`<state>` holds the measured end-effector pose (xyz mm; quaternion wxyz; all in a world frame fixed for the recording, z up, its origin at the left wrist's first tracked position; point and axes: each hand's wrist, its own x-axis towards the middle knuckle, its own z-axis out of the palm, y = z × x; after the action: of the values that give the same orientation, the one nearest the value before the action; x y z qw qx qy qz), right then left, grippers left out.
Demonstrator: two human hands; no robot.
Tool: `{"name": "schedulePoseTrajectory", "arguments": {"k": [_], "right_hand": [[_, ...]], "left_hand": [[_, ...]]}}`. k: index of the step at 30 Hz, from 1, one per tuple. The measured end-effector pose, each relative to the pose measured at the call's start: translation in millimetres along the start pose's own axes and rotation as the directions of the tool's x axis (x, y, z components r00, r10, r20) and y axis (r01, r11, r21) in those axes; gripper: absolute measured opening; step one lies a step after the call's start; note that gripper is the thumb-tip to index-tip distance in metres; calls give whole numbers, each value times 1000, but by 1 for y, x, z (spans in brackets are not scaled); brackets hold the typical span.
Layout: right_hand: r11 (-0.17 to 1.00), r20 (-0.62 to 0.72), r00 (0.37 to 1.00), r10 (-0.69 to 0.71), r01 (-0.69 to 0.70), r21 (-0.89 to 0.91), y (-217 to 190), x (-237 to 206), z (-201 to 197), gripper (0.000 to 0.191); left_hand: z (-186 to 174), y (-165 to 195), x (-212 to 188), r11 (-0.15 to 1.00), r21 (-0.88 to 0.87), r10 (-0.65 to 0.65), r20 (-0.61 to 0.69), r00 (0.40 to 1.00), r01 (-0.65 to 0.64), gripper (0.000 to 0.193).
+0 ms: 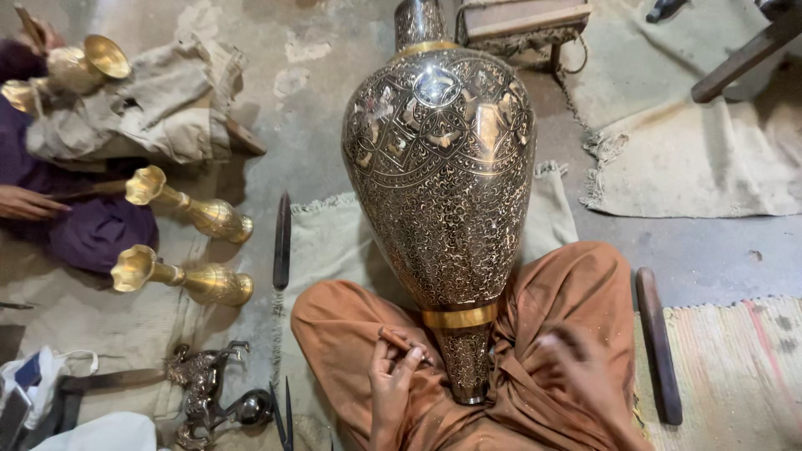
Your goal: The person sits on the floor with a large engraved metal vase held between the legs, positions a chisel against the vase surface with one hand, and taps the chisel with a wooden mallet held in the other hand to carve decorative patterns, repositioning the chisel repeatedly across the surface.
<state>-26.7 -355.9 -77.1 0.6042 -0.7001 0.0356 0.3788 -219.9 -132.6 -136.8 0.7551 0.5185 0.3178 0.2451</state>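
At lower centre, left hand (393, 376) is pinching a small engraving tool (401, 341) beside the vase (439, 184); right hand (576, 355) is blurred, grip indeterminate—brace the vase neck firmly.

Soft, even daylight falls from above; the scene is moderately bright. The vase (440, 179) just above the hands carries small glints on its upper body. The right hand (585, 367) is smeared by motion blur; the left hand (393, 380) is sharp. Shadows are faint, and the corners bend slightly.

White plastic bag (38, 376), bottom-left corner.
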Motion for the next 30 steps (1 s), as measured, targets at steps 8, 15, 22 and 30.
{"name": "schedulePoseTrajectory", "arguments": {"k": [8,15,22,30], "right_hand": [[942,278,941,-191,255,-217,-7,9,109,98],[977,203,959,-196,208,-42,-28,9,113,78],[979,247,948,-200,203,13,-40,12,103,63],[972,289,944,-162,202,-117,-46,23,92,64]], "left_hand": [[12,29,-19,990,-138,17,-68,998,-27,26],[-12,60,-39,951,8,308,-78,948,-309,26],[-58,127,-104,789,225,612,-365,701,-572,18],[-113,185,-160,556,175,821,-272,503,-813,32]]}}
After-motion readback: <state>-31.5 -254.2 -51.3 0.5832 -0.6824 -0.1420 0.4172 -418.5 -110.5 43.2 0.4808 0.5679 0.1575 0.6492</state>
